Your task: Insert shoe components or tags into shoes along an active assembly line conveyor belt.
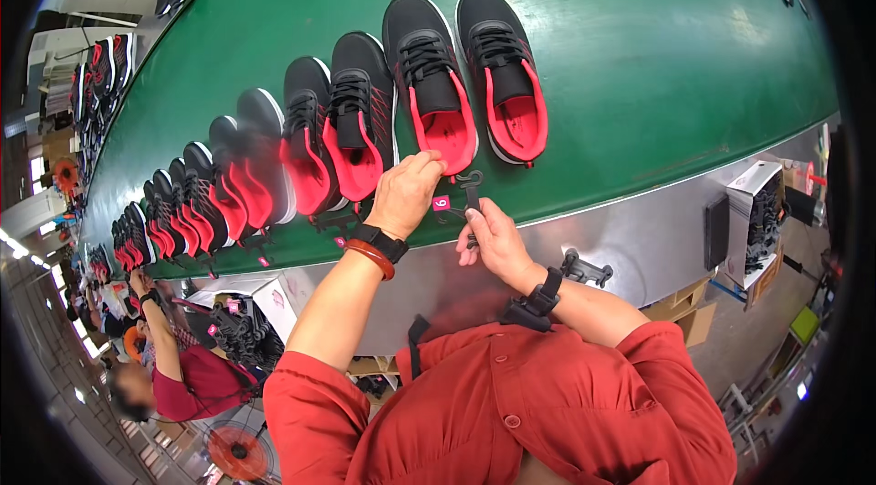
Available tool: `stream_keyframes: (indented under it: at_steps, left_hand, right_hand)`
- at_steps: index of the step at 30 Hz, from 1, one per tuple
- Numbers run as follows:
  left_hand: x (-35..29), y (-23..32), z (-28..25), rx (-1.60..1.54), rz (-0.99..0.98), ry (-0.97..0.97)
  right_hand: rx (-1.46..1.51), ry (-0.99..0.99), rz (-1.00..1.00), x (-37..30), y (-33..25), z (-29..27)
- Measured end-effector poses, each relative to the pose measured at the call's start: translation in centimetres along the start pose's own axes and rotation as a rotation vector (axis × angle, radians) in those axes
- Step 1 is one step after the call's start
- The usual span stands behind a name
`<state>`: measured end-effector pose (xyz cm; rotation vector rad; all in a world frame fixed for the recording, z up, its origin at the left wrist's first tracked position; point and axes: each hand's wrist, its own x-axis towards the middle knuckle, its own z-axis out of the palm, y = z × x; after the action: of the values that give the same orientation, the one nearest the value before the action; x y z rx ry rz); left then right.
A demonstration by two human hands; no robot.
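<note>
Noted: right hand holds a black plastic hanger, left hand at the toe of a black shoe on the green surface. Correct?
Not quite: in the head view, the left hand is at the heel of the black shoe on the green surface, not the toe. The right hand does hold a black plastic hanger.

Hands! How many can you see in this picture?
3 that I can make out: the left hand at the heel of a shoe, the right hand holding a black hanger, and a co-worker's hand by the green table, far left. More may be hidden.
</note>
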<state>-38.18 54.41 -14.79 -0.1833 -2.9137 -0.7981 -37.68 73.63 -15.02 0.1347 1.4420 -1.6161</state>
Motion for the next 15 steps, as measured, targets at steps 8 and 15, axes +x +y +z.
stream_keyframes:
  at_steps: [8,15]
  left_hand:
    - [0.5,-0.8,-0.3,0.006,0.047,-0.078]
    - [0.2,-0.8,0.0,-0.001,0.042,-0.061]
  right_hand:
    - [-0.117,-0.184,0.074,-0.2,0.6,1.3]
    - [-0.046,0.027,-0.053,0.0,0.2,-0.2]
